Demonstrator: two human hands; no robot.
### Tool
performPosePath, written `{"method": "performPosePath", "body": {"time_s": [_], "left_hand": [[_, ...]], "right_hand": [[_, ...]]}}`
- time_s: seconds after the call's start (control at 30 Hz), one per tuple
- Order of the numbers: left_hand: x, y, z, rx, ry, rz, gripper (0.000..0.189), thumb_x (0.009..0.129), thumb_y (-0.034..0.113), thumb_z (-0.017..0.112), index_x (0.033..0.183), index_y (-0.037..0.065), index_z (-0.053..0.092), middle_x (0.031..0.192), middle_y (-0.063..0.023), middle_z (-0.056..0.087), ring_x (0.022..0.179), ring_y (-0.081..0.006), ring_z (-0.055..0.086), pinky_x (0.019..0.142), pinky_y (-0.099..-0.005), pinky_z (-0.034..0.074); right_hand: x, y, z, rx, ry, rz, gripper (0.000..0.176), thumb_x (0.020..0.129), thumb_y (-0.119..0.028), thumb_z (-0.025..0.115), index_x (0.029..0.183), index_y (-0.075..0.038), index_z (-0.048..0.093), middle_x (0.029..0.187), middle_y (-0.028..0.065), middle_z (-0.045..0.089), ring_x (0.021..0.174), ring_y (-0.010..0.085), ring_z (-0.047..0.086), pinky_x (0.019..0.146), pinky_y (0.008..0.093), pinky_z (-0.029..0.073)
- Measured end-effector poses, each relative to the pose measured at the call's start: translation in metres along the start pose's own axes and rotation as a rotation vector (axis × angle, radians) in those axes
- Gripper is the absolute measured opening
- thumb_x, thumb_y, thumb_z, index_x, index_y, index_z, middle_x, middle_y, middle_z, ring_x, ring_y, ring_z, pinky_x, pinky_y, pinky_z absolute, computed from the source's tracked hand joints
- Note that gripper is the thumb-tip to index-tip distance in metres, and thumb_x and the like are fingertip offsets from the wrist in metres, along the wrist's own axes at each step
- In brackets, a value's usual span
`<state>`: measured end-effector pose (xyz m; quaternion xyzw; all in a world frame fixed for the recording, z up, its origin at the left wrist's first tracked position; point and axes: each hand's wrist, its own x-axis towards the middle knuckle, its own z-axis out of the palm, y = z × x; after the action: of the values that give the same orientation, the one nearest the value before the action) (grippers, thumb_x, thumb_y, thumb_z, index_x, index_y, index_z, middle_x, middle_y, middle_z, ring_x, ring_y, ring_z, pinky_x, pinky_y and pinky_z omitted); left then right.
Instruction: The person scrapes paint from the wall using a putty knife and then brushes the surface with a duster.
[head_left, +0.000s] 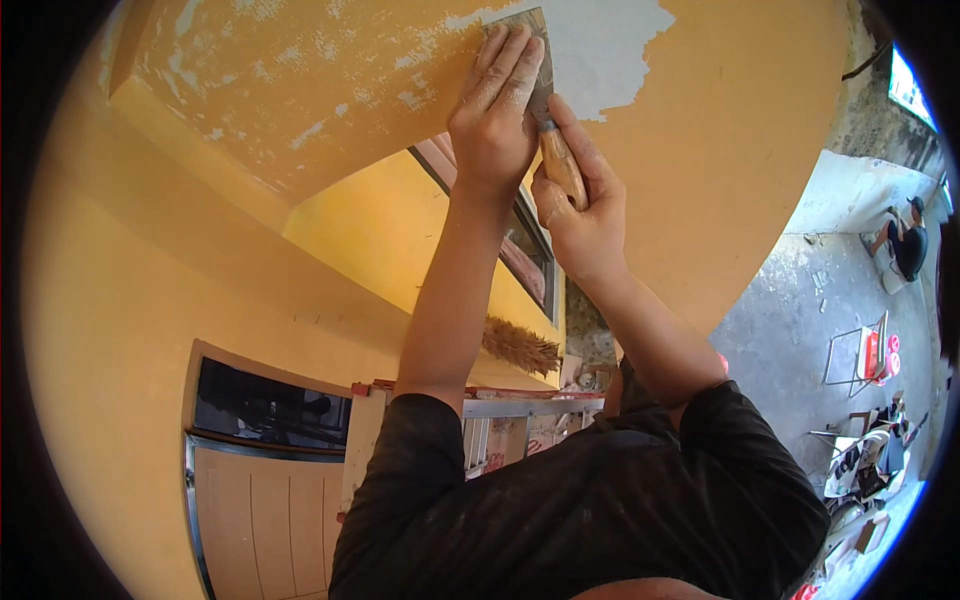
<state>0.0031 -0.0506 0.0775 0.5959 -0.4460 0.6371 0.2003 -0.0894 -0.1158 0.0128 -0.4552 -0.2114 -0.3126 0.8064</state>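
Overhead, a scraper with a broad metal blade and a wooden handle [563,168] lies against the yellow painted surface [720,150]. My right hand [588,215] is closed around that handle, the thumb or index finger reaching along it toward the blade. My left hand [495,120] lays its outstretched fingers flat over the blade; its thumb is hidden. White dust coats the fingers of both hands. Beside the blade is a bare whitish patch [605,55] with ragged paint edges. More flaked, speckled paint [330,70] spreads to the left.
A ladder [530,407] stands behind my body. Lower left is a wooden door [270,510] with a dark pane above it. A bristly brush head [522,345] shows near the window. Far right, a person [910,245] crouches by a wall, near a folding chair [858,352] and clutter.
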Motion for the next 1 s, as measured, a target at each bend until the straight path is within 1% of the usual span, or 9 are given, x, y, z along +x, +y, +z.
{"method": "performPosePath", "body": {"time_s": [0.2, 0.27, 0.4, 0.47, 0.57, 0.7, 0.77, 0.87, 1.0], "left_hand": [[0.005, -0.002, 0.003, -0.024, 0.011, 0.011, 0.042, 0.07, -0.016, 0.054, 0.107, 0.0, 0.067, 0.111, -0.0146, 0.065, 0.11, -0.0318, 0.06, 0.093, -0.0381, 0.05], [0.002, -0.003, 0.0, -0.026, -0.011, -0.002, 0.042, 0.07, -0.016, 0.054, 0.107, 0.0, 0.067, 0.111, -0.0146, 0.065, 0.11, -0.0317, 0.06, 0.094, -0.038, 0.05], [0.01, -0.008, 0.003, -0.035, 0.007, 0.034, 0.038, 0.073, -0.014, 0.055, 0.107, -0.001, 0.067, 0.111, -0.0149, 0.065, 0.11, -0.0319, 0.06, 0.093, -0.0381, 0.05], [0.011, -0.007, 0.001, -0.013, 0.012, 0.043, 0.032, 0.076, -0.011, 0.056, 0.105, -0.002, 0.067, 0.11, -0.0152, 0.066, 0.11, -0.0317, 0.06, 0.092, -0.0378, 0.05], [-0.001, -0.006, 0.003, -0.032, -0.014, 0.018, 0.036, 0.072, -0.008, 0.06, 0.107, -0.001, 0.067, 0.112, -0.0151, 0.064, 0.111, -0.0326, 0.059, 0.094, -0.0401, 0.049], [0.002, -0.007, 0.004, -0.053, 0.007, 0.013, 0.036, 0.07, -0.009, 0.06, 0.104, 0.0, 0.068, 0.112, -0.0143, 0.065, 0.11, -0.0324, 0.059, 0.093, -0.0405, 0.049], [-0.003, -0.005, 0.002, -0.044, -0.011, 0.009, 0.037, 0.069, -0.009, 0.06, 0.104, 0.0, 0.068, 0.111, -0.0141, 0.065, 0.11, -0.0323, 0.059, 0.093, -0.0403, 0.05], [0.006, -0.007, 0.001, -0.051, -0.008, 0.014, 0.037, 0.07, -0.011, 0.058, 0.104, 0.001, 0.068, 0.109, -0.014, 0.066, 0.109, -0.0318, 0.06, 0.091, -0.0384, 0.051], [0.006, -0.004, 0.002, -0.052, 0.028, 0.051, 0.04, 0.069, -0.015, 0.056, 0.103, 0.001, 0.069, 0.108, -0.014, 0.066, 0.109, -0.0312, 0.06, 0.091, -0.0372, 0.051]], "right_hand": [[0.006, 0.01, -0.006, -0.01, -0.017, -0.012, 0.063, 0.079, 0.004, 0.048, 0.14, -0.002, 0.039, 0.079, -0.0017, 0.049, 0.062, 0.0028, 0.042, 0.054, 0.0172, 0.036], [0.0, 0.008, -0.004, 0.04, -0.016, 0.036, 0.062, 0.078, 0.001, 0.05, 0.14, 0.0, 0.039, 0.115, 0.0092, 0.058, 0.098, 0.0121, 0.054, 0.088, 0.0273, 0.044], [0.007, 0.013, -0.005, -0.034, -0.002, 0.011, 0.062, 0.078, 0.002, 0.049, 0.14, 0.0, 0.038, 0.108, 0.0067, 0.058, 0.09, 0.0095, 0.054, 0.081, 0.0244, 0.046], [0.007, 0.003, 0.0, 0.099, -0.028, 0.115, 0.062, 0.078, 0.005, 0.047, 0.14, 0.0, 0.038, 0.098, 0.0042, 0.057, 0.079, 0.0063, 0.052, 0.071, 0.021, 0.045], [0.0, 0.0, 0.001, 0.21, -0.006, 0.08, 0.062, 0.078, 0.007, 0.046, 0.14, 0.0, 0.038, 0.091, 0.0017, 0.053, 0.071, 0.0045, 0.048, 0.064, 0.019, 0.042], [0.0, 0.007, -0.002, 0.17, -0.033, 0.062, 0.063, 0.078, 0.008, 0.046, 0.14, 0.0, 0.037, 0.091, 0.0017, 0.054, 0.073, 0.005, 0.048, 0.066, 0.0193, 0.043], [-0.003, 0.005, -0.001, 0.212, -0.016, 0.095, 0.064, 0.078, 0.008, 0.046, 0.14, 0.001, 0.037, 0.096, 0.0023, 0.055, 0.079, 0.006, 0.049, 0.071, 0.0197, 0.043], [0.003, 0.012, 0.002, 0.162, 0.026, 0.029, 0.063, 0.077, 0.008, 0.046, 0.14, 0.001, 0.038, 0.1, 0.0035, 0.055, 0.086, 0.0072, 0.05, 0.08, 0.0209, 0.043], [0.001, 0.014, 0.002, 0.187, 0.023, 0.049, 0.062, 0.078, 0.007, 0.047, 0.139, 0.001, 0.038, 0.106, 0.0053, 0.056, 0.092, 0.0085, 0.05, 0.085, 0.0221, 0.042]]}}
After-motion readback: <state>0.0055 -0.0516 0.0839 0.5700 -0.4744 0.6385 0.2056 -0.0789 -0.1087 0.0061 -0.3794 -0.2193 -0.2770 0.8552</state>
